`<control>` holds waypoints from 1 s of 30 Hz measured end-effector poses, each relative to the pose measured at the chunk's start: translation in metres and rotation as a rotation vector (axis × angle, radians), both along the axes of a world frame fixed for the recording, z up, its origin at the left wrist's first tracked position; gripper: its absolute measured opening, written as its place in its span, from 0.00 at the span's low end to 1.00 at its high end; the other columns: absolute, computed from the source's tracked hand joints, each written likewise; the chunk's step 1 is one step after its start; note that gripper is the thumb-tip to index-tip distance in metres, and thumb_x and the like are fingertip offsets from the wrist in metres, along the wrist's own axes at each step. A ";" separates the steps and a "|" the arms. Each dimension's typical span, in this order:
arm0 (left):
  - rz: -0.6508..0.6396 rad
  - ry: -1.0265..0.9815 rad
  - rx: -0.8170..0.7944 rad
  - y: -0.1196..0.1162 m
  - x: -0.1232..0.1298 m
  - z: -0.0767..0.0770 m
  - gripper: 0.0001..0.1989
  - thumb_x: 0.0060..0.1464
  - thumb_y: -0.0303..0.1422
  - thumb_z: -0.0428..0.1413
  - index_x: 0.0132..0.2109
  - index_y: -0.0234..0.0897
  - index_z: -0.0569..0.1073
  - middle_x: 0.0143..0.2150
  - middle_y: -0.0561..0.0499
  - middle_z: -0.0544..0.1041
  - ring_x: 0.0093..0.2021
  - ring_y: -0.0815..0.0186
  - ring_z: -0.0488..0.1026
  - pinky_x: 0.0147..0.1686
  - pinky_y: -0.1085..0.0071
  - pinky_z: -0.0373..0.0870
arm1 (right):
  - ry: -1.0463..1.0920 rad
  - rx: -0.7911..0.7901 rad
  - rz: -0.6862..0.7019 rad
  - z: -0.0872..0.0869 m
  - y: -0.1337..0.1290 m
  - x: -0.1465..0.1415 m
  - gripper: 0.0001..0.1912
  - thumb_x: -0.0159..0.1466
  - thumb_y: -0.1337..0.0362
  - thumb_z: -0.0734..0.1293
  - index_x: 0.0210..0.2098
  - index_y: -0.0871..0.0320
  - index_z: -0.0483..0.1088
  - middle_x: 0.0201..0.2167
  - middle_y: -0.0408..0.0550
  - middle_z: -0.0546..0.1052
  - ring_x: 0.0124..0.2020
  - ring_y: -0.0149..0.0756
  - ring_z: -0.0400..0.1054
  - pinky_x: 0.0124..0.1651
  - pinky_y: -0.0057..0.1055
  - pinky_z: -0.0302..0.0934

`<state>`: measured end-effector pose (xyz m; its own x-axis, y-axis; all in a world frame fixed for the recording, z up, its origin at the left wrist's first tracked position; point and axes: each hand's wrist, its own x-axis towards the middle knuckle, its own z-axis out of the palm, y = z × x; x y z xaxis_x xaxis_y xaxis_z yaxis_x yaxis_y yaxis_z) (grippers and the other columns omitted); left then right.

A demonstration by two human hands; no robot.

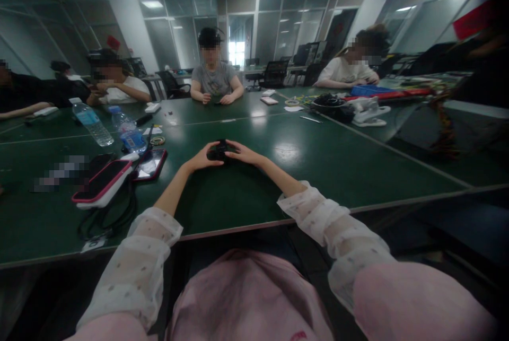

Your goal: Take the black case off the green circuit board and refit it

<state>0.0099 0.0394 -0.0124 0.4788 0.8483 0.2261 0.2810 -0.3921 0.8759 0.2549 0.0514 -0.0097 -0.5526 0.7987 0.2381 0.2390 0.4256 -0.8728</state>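
Observation:
On the green table (222, 203), a small black object (221, 149) sits between my two hands; its kind is too dark and small to make out. My left hand (204, 157) curves round its left side, thumb and fingers gripping it. From the other side my right hand (243, 153) closes on it with the fingertips. Both hands are near the tabletop, and parts of the object are hidden behind the fingers.
To the left lie a phone in a pink case (104, 179), a second phone (151, 165), black cables (115, 216), a tape roll (157, 140) and two water bottles (92, 122) (129, 131). A black bundle (332, 106) lies right. Several people sit around the table.

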 end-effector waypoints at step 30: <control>0.341 -0.029 0.056 0.011 0.004 -0.008 0.32 0.62 0.54 0.45 0.62 0.36 0.65 0.62 0.40 0.68 0.62 0.55 0.65 0.62 0.58 0.58 | -0.103 0.459 -0.109 -0.009 0.009 0.002 0.26 0.55 0.61 0.71 0.52 0.56 0.65 0.51 0.52 0.72 0.53 0.48 0.66 0.58 0.48 0.57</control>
<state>0.0144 0.0501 -0.0201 0.1629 0.9442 0.2861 0.3791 -0.3277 0.8654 0.2564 0.0608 -0.0183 -0.5106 0.6787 0.5279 0.3789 0.7288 -0.5704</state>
